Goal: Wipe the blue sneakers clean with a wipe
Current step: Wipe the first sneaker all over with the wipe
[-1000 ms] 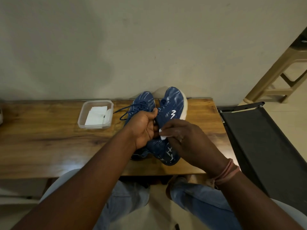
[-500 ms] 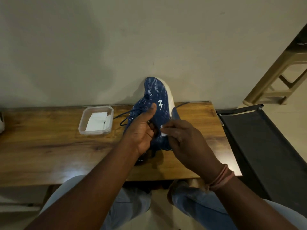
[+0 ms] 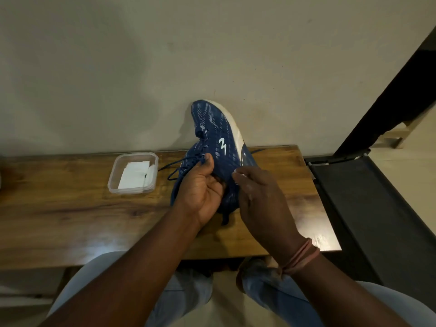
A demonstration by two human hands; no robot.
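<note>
A blue sneaker (image 3: 219,138) with a white sole and a white logo is lifted above the wooden table (image 3: 70,208), toe up against the wall. My left hand (image 3: 200,190) grips it at the laces and tongue, thumb on top. My right hand (image 3: 257,197) holds a small white wipe (image 3: 237,173) pinched at its fingertips against the sneaker's side; most of the wipe is hidden. The second sneaker is mostly hidden behind my hands, only a dark blue edge (image 3: 174,194) and loose laces (image 3: 174,168) showing on the table.
A clear plastic tub (image 3: 113,182) with folded white wipes stands on the table left of the sneaker. A black folding frame (image 3: 354,197) stands right of the table. A plain wall is close behind. My knees are under the table's front edge.
The sneaker has been lifted off the table and tipped toe-up against the wall. Both hands rose with it, the right one keeping the wipe at the shoe's side.
</note>
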